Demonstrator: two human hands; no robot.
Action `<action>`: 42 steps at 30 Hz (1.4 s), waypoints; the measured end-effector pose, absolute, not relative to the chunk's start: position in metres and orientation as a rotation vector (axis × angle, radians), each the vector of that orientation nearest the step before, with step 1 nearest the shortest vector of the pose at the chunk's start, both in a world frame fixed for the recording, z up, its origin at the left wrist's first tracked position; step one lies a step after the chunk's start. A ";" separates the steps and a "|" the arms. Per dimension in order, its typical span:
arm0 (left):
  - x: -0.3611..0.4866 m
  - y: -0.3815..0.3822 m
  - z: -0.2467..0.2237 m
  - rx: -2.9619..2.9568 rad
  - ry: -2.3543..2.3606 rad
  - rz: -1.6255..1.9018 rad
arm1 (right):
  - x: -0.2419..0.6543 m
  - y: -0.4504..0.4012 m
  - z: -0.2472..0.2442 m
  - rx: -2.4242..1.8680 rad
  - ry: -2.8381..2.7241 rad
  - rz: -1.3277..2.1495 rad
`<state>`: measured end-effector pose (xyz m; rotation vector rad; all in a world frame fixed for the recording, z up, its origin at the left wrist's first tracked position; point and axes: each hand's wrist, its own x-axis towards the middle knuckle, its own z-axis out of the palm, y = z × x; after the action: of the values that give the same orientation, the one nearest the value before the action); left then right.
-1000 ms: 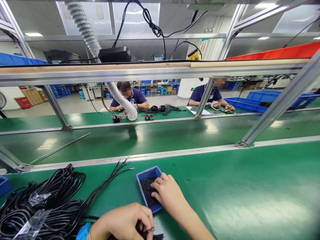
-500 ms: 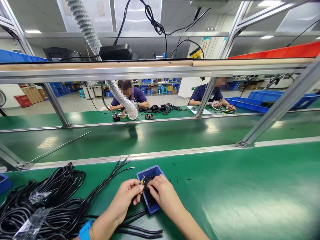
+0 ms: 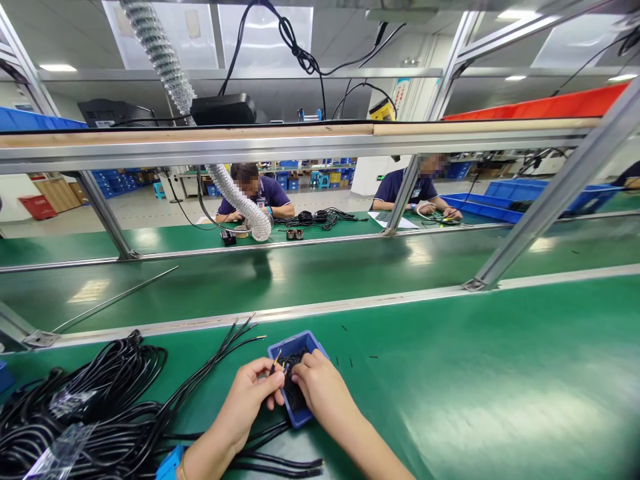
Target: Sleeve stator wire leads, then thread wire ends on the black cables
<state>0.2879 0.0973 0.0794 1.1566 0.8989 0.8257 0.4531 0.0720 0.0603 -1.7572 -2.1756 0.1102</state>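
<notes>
Over the left rim of a small blue bin (image 3: 301,419), my left hand (image 3: 250,395) pinches a black cable's end between thumb and forefinger. Thin wire ends (image 3: 279,355) stick up from the pinch, some of them yellow, with a short dark piece beside them. Inside the bin lies a heap of small black tube-like pieces (image 3: 295,398). My right hand (image 3: 323,387) reaches over the bin's right side with its fingers closed together at the heap. What those fingertips hold, if anything, is hidden.
Bundled black cables (image 3: 65,413) cover the left of the green bench (image 3: 450,373). Several loose cable ends (image 3: 300,467) lie in front of the bin. Small black bits (image 3: 373,357) lie to its right. Beyond the metal frame (image 3: 525,227), two people work at another bench.
The wire ends in my left hand have turned and spread apart, and a dark piece now shows beside them. My right hand stays at the bin. The whole view has shifted slightly.
</notes>
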 end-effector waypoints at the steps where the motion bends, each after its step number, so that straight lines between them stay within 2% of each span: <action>1: 0.288 0.097 0.080 1.160 0.899 0.831 | 0.454 0.069 0.064 -1.724 -2.174 0.119; 6: 0.288 0.097 0.080 1.197 0.885 0.781 | 0.459 0.055 0.072 -1.331 -2.027 0.253; 9: 0.288 0.096 0.079 1.209 0.909 0.771 | 0.462 0.054 0.070 -1.231 -1.923 0.164; 14: 0.289 0.093 0.077 1.246 0.963 0.740 | 0.467 0.052 0.075 -1.249 -2.016 -0.108; 20: 0.288 0.093 0.076 1.282 0.955 0.786 | 0.468 0.049 0.081 -1.269 -2.049 -0.173; 31: 0.286 0.095 0.072 1.491 0.967 0.909 | 0.467 0.042 0.087 -1.332 -2.129 0.039; 42: 0.286 0.094 0.075 1.550 0.991 0.902 | 0.466 0.039 0.090 -1.366 -2.142 -0.028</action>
<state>0.2864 0.0942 0.0747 1.5497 0.9912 0.9023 0.4659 0.0395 0.0899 -1.3655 -2.1419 -0.0283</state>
